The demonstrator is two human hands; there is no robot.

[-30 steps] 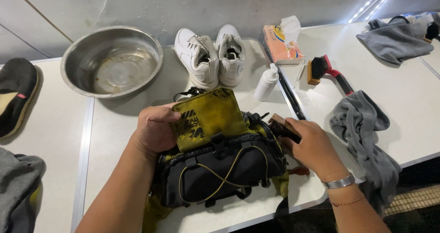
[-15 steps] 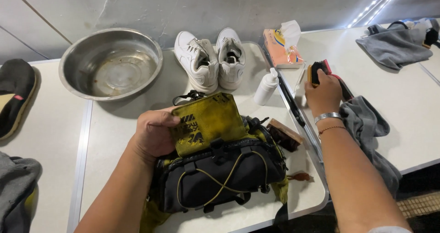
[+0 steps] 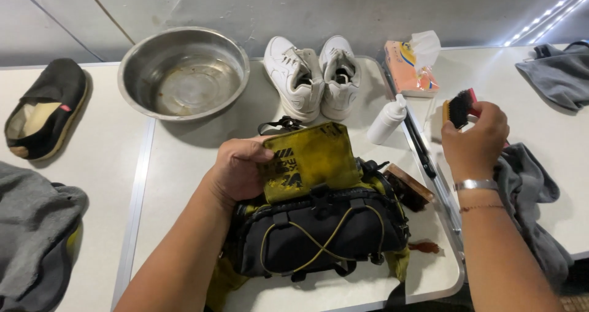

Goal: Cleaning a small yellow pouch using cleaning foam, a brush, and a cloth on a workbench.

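Observation:
A black and olive-yellow bag point(image 3: 322, 226) lies on the white table point(image 3: 184, 165) in front of me, its yellow flap turned up. My left hand point(image 3: 240, 168) grips the left edge of that flap. My right hand point(image 3: 475, 141) is lifted to the right of the bag and holds a brush point(image 3: 459, 108) with black bristles and a red handle. A brown wooden brush point(image 3: 410, 186) rests against the bag's right side.
A steel bowl point(image 3: 183, 73) stands at the back left, a pair of white sneakers point(image 3: 313, 76) behind the bag, a white bottle point(image 3: 386, 120) and a tissue pack point(image 3: 410, 63) to their right. Grey cloths point(image 3: 531, 189) lie right and left. A black slipper point(image 3: 44, 106) sits far left.
My right hand left the bag's right side, reached to the table at the right and picked up the red-handled brush. The left hand stayed on the flap.

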